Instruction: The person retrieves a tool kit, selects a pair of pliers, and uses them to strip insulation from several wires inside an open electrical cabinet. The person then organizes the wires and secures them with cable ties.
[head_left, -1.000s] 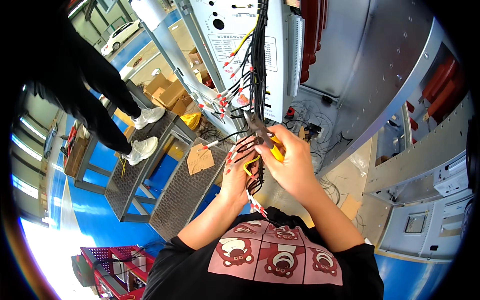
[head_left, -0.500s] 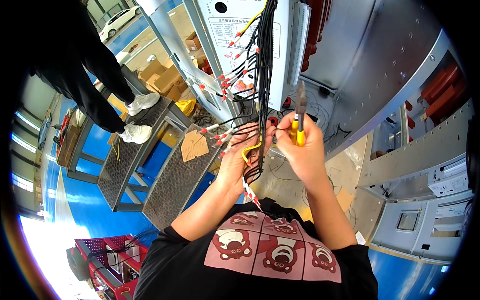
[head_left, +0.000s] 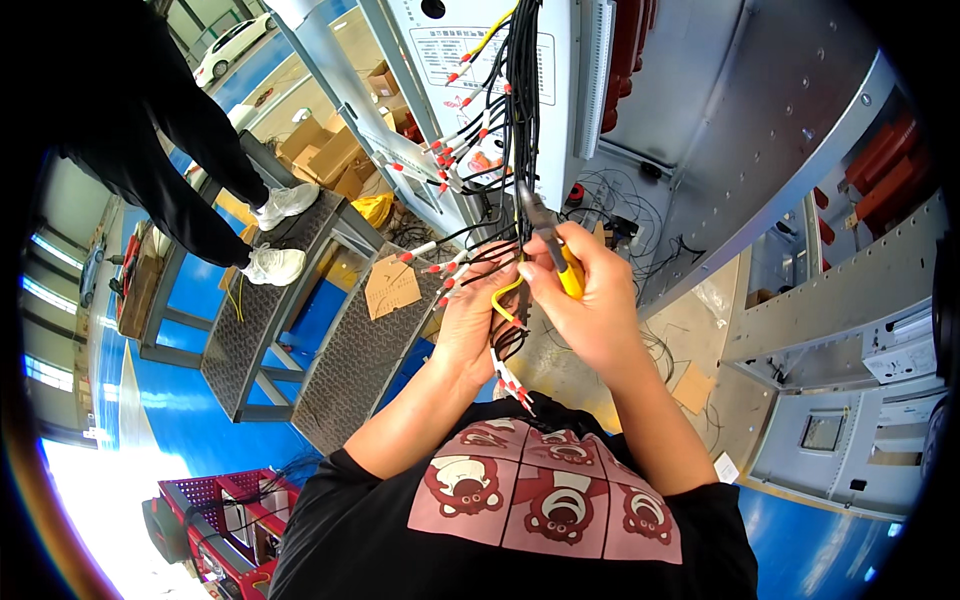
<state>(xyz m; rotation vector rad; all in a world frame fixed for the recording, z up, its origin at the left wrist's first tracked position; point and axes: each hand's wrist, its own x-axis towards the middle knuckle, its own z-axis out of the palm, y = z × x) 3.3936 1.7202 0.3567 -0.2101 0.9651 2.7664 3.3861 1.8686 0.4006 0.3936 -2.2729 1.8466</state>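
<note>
A thick bundle of black wires (head_left: 522, 100) hangs down in front of me, many with white sleeves and red tips fanning out to its left. My left hand (head_left: 468, 322) is closed around its lower part, where a bent yellow wire (head_left: 506, 302) stands out. In my right hand (head_left: 603, 305) is a pair of cutting pliers with yellow-and-black handles (head_left: 569, 272). The pliers' dark head (head_left: 538, 213) tilts up and left against the bundle, just above my left hand; what lies between the jaws cannot be made out. Below my hands, more red-tipped wire ends (head_left: 514, 388) dangle near my shirt.
Behind the bundle stands an open metal cabinet (head_left: 690, 130) with loose cables (head_left: 640, 200) at its bottom. To the left, another person's white shoes (head_left: 275, 265) rest on grey metal steps (head_left: 345, 360). Cardboard boxes (head_left: 335, 155) lie behind the steps; a red cart (head_left: 225, 530) is at lower left.
My right hand has shifted slightly left, and the pliers have swung from upright beside the bundle to leaning against it. The left hand keeps its hold. The view has shifted a little.
</note>
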